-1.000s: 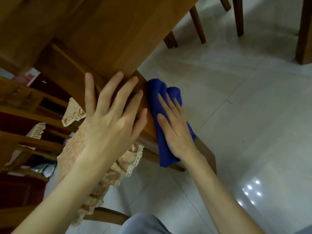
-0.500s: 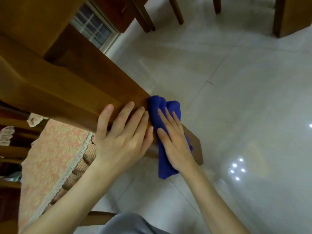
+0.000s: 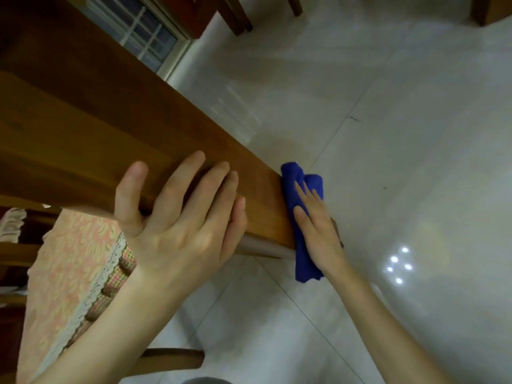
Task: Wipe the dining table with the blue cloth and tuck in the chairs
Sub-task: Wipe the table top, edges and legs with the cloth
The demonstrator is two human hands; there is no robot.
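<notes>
The wooden dining table [image 3: 116,126] fills the upper left, its side edge running down to a corner at centre. My left hand [image 3: 182,220] lies flat on that side edge with fingers spread and straight. My right hand [image 3: 318,228] presses the folded blue cloth [image 3: 302,261] against the end face of the table corner, fingers straight on the cloth. The cloth sticks out above and below my hand. A chair with a pink floral cushion [image 3: 69,267] stands below the table at the lower left.
Pale glossy floor tiles [image 3: 401,134] spread to the right, with lamp reflections. Other chair and furniture legs [image 3: 238,15] stand at the top, next to a window with a white grille [image 3: 144,31]. A wooden chair rail [image 3: 171,358] lies at the bottom.
My view has tilted and moved closer, so the table edge now looks longer. Both hands stay at the corner, the right one still pressing the cloth against the end face.
</notes>
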